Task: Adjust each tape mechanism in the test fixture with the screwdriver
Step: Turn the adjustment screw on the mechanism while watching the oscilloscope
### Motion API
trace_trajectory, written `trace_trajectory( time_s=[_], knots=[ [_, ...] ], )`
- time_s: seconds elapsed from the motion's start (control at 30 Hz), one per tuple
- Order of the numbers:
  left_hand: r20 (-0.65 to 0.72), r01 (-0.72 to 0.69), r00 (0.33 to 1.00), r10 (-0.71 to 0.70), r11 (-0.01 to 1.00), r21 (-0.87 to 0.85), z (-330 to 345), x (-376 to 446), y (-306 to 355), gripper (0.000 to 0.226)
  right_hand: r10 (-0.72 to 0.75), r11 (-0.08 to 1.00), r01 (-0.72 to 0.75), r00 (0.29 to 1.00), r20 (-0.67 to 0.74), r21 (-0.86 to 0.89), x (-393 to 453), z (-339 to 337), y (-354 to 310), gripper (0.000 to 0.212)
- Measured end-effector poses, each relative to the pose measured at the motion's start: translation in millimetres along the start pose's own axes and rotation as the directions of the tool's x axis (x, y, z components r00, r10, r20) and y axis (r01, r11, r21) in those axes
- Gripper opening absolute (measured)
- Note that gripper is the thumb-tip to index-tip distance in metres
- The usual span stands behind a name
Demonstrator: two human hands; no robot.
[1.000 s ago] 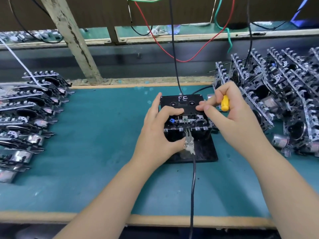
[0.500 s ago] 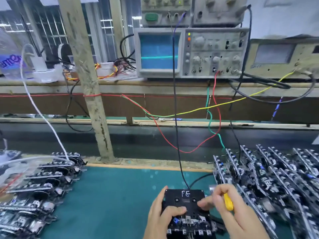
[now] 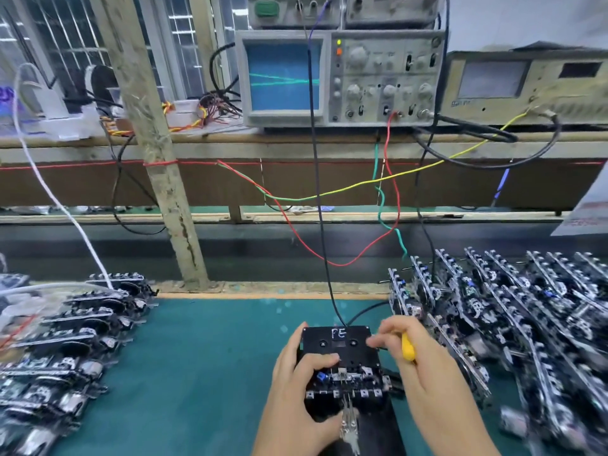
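1. The right hand [image 3: 427, 383] covers the screwdriver [image 3: 408, 348] shaft and tip; only the yellow handle shows.
2. The left hand [image 3: 296, 396] hides the test fixture [image 3: 339, 343] at its 9 o'clock side.
3. The frame's bottom edge cuts off both forearms.
4. Mechanisms [image 3: 543, 324] toward 3 o'clock blur together.

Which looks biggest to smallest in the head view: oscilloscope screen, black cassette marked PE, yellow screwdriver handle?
1. oscilloscope screen
2. black cassette marked PE, partly covered by the left hand; nearer the camera, so unsure against the screen
3. yellow screwdriver handle in the right hand
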State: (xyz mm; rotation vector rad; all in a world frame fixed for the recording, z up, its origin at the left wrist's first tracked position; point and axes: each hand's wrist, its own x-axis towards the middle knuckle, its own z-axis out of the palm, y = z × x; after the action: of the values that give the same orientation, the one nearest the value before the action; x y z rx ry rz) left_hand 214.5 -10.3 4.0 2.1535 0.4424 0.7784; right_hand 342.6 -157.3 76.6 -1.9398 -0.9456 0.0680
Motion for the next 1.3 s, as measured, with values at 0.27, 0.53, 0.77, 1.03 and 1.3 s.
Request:
trace_trajectory(
  time_s=[0.27, 0.53, 0.77, 1.03, 1.3],
  knots=[
    [0.013, 0.038, 0.999, -0.038, 0.999, -0.021, -1.5, 1.2, 1.0, 0.069, -0.011, 0.999, 0.019, 0.986, 0.169, -0.048, -21.6, 0.9, 16.0, 0.021],
    [0.024, 0.051, 0.998, -0.050, 0.998, -0.030, -2.1, 0.5, 0.7, 0.070, -0.056, 0.998, 0.057, 0.989, 0.136, -0.002, -28.6, 3.3, 20.6, 0.058],
    [0.021, 0.041, 0.999, -0.040, 0.999, -0.025, -2.6, 0.3, 0.0, 0.071, -0.081, 0.996, 0.078, 0.993, 0.090, 0.032, -25.7, 8.3, 28.1, 0.054],
    [0.010, 0.032, 0.999, -0.032, 0.999, -0.025, -1.9, 0.2, 1.6, 0.072, -0.096, 0.994, 0.091, 0.991, 0.089, 0.066, -23.1, 8.3, 30.8, 0.057],
    [0.008, 0.029, 1.000, -0.029, 0.999, -0.026, -0.7, 0.1, 0.1, 0.073, -0.114, 0.992, 0.104, 0.983, 0.142, 0.077, -21.0, 1.0, 32.0, 0.058]
  ],
)
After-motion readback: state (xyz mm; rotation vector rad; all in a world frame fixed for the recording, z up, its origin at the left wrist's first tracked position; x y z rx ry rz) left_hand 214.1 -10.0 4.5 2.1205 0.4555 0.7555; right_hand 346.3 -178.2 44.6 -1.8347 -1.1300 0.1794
